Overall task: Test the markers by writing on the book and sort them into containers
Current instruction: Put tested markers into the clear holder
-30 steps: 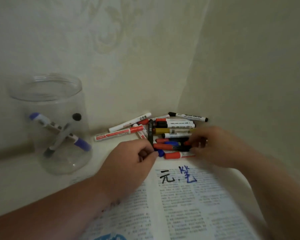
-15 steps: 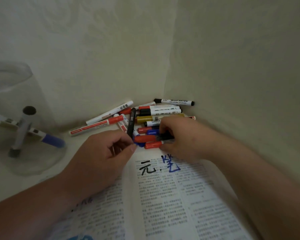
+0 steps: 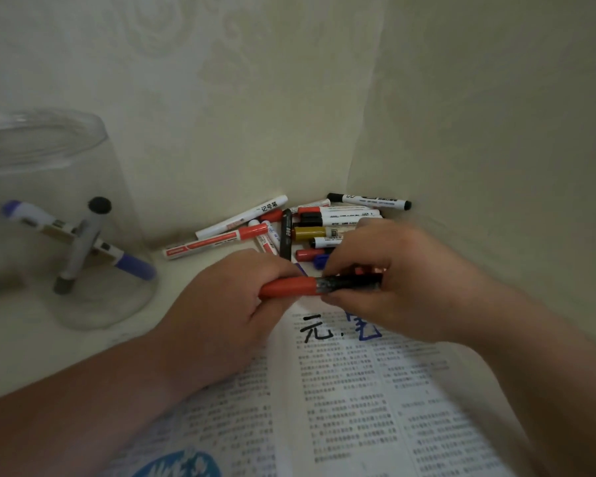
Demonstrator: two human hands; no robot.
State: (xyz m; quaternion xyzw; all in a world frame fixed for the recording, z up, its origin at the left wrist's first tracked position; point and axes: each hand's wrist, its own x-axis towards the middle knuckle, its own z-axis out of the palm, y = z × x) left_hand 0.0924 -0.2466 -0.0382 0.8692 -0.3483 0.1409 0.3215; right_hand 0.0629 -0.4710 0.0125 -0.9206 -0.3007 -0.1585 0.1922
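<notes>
- White marker (image 3: 241,217), beyond the top-left corner of the book (image 3: 341,390): the barrel reads "记号笔" in black.
- Book, top of right page: handwritten black character "元" (image 3: 312,330), followed by a dot.
- Book, just right of the dot: blue handwritten character (image 3: 363,333), partly covered by the right hand (image 3: 403,287); not readable.
- Book, printed columns: too small to read.
- Red-capped marker (image 3: 289,286), over the book's top edge: barrel print blurred.
- Marker pile (image 3: 324,232), beyond the book: remaining labels illegible.

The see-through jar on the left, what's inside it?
Two markers lean crossed inside the jar: a blue-capped marker and a black-capped marker. The jar's left side runs off the picture, so anything there is hidden.
</notes>
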